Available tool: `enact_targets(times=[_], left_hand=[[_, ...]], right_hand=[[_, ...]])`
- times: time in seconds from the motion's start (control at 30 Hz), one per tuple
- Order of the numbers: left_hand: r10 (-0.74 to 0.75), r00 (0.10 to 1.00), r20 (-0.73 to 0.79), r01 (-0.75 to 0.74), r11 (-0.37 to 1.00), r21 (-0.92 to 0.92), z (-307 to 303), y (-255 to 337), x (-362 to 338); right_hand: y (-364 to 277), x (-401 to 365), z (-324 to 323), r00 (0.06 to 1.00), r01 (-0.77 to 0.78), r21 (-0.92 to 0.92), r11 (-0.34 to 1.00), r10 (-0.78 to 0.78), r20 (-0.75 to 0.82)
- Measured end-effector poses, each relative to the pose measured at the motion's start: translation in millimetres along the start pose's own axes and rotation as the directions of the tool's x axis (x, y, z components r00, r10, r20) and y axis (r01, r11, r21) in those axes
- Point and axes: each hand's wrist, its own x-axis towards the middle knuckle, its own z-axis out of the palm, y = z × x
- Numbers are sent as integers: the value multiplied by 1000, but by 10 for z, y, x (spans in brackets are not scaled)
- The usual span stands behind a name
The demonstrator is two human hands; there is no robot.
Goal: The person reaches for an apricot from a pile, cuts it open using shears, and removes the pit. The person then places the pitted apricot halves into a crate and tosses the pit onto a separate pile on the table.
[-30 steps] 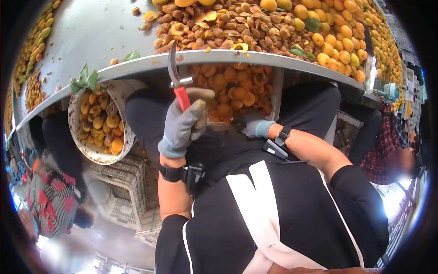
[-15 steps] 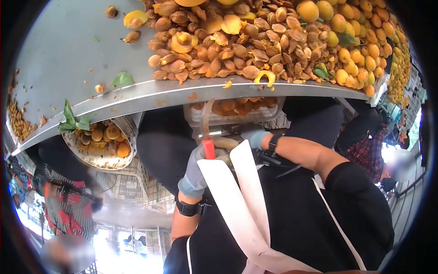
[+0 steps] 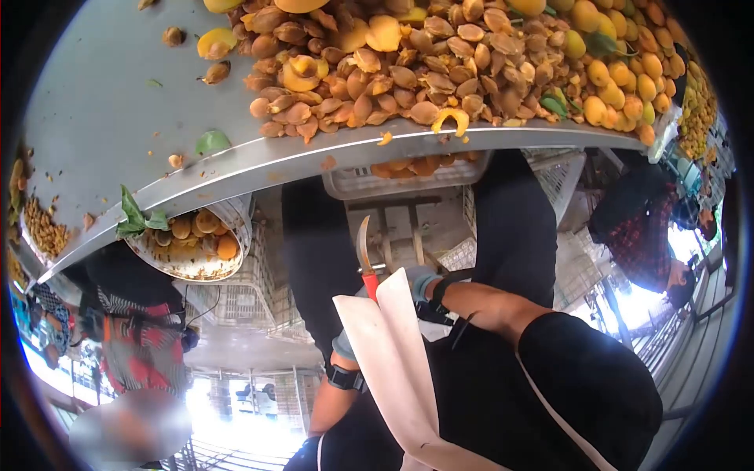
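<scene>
A small knife with a curved blade and a red handle points up toward the table's edge. My left hand, in a grey glove, is wrapped round its handle, though white straps cover most of the fingers. My right hand, also gloved, is close beside it. A short metal rod crosses by the base of the blade, toward my right hand. What that hand grips is mostly hidden behind the straps. Above the hands, on the metal table, lie a heap of apricot stones and whole apricots.
A crate of apricot halves sits under the table's edge, between my knees. To the left hangs a white bucket with apricots inside. Plastic crates stand on the floor. A person in striped clothing is at left, another in plaid at right.
My view has shifted, and both hands with the knife sit lower, farther from the table's edge. My knees and the floor between them show more. The straps now cover more of my left hand.
</scene>
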Motion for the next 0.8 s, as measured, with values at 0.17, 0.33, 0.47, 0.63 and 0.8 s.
enact_targets(times=[0.17,0.33,0.47,0.63,0.8], left_hand=[[7,997,-76,-12,998,-62,-24,-361,-118],[-40,997,-72,39,999,-25,-239,-254,226],[-2,998,-68,16,979,204,-458,-349,54],[113,992,-55,-85,927,366,-659,-608,19],[163,985,-48,-152,970,187,-768,-1010,162]], right_hand=[[134,13,-174,995,-47,-90,995,54,84],[-223,120,-564,969,-179,-111,978,195,153],[-74,370,-376,957,-288,-190,939,289,-23],[-126,468,-576,970,-222,-241,945,238,41],[-132,273,-683,993,-120,-250,961,119,-18]])
